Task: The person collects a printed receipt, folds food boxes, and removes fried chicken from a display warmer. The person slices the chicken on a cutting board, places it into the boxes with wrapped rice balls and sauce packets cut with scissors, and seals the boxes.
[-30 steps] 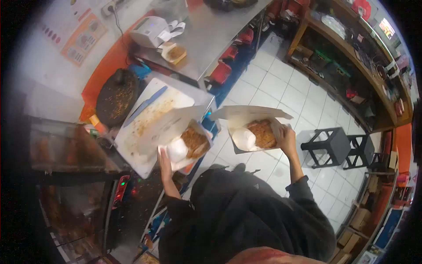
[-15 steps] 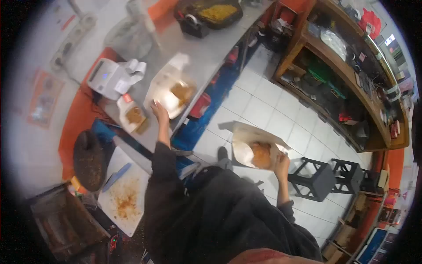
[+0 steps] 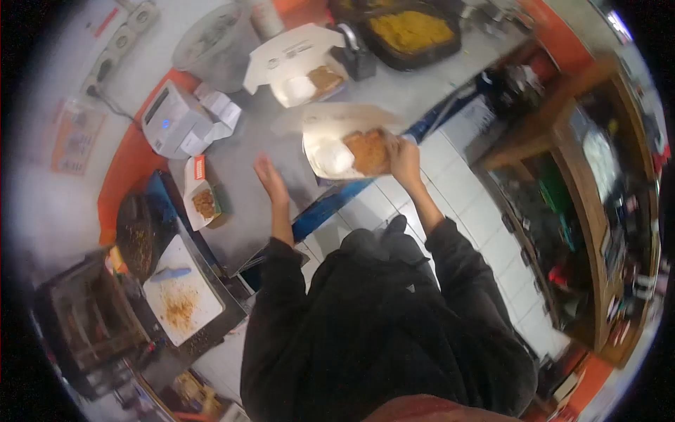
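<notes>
My right hand [image 3: 404, 162] grips the right side of an open paper meal box [image 3: 313, 151] at the counter's front edge. White rice [image 3: 332, 156] lies on the box's left, and a brown fried piece of food [image 3: 368, 152] lies beside it, near my fingers. My left hand [image 3: 271, 181] is held over the steel counter, empty, its fingers stretched out and slightly blurred. Behind the held box, a second open meal box [image 3: 292, 53] stands on the counter with rice and a fried piece inside. A smaller paper box [image 3: 193, 184] with fried pieces sits left of my left hand.
A label printer [image 3: 172, 126] stands by the wall. At the back are a grey bucket [image 3: 218, 53] and a black tray of yellow food [image 3: 411, 32]. A white cutting board [image 3: 200, 295] with crumbs and a blue-handled knife [image 3: 171, 273] lies lower left. Wooden shelves [image 3: 555, 141] stand right.
My right hand has brought its meal box from over the floor to the counter edge. My left hand has let go of the other box, which now stands farther back.
</notes>
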Available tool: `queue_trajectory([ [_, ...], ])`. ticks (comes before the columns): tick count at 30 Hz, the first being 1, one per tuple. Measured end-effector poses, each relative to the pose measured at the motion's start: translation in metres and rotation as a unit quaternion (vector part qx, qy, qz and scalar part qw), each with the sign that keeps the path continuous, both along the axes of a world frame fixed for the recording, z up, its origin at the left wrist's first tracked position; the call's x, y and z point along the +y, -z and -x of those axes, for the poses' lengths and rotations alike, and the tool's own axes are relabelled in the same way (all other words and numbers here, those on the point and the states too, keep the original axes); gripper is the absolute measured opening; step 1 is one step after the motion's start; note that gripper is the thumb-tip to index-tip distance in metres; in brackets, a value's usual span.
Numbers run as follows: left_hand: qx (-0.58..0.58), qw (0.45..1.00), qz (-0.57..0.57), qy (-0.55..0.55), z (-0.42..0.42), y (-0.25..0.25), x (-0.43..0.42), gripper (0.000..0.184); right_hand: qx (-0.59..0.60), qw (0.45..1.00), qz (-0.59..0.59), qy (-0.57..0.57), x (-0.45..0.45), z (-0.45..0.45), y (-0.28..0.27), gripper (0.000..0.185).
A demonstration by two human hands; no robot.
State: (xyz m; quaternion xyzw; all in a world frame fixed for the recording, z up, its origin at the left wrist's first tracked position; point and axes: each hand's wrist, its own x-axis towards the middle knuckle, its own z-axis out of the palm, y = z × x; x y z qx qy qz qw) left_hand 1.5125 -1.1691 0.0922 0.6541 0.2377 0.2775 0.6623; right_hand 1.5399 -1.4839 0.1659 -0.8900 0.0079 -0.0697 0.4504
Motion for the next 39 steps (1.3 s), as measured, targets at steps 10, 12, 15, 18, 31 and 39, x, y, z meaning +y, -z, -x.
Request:
queue_trajectory([
  [10, 0.104, 0.853, -0.493, 0.14, -0.035, -0.1, -0.124, 0.043, -0.021, 0.935, -0.295, -0.196, -0.014, -0.126, -0.053, 0.029],
  [12, 0.069, 0.811, -0.56, 0.155, -0.065, -0.095, -0.137, 0.031, 0.007, 0.933, -0.316, -0.173, -0.025, -0.119, -0.021, 0.028],
  [15, 0.056, 0.782, -0.599, 0.164, -0.092, -0.071, -0.13, 0.022, 0.248, 0.921, -0.244, -0.175, -0.043, -0.103, 0.018, 0.027],
  [18, 0.107, 0.821, -0.546, 0.13, -0.098, -0.077, -0.131, 0.011, 0.273, 0.923, -0.195, -0.189, -0.047, -0.101, 0.022, 0.028],
  [31, 0.132, 0.879, -0.446, 0.102, -0.105, -0.091, -0.159, 0.016, 0.257, 0.926, -0.046, -0.271, -0.038, -0.125, -0.005, 0.025],
  [39, 0.055, 0.952, -0.3, 0.009, -0.174, -0.137, -0.221, 0.012, 0.317, 0.913, -0.086, -0.241, -0.168, -0.181, -0.016, 0.023],
])
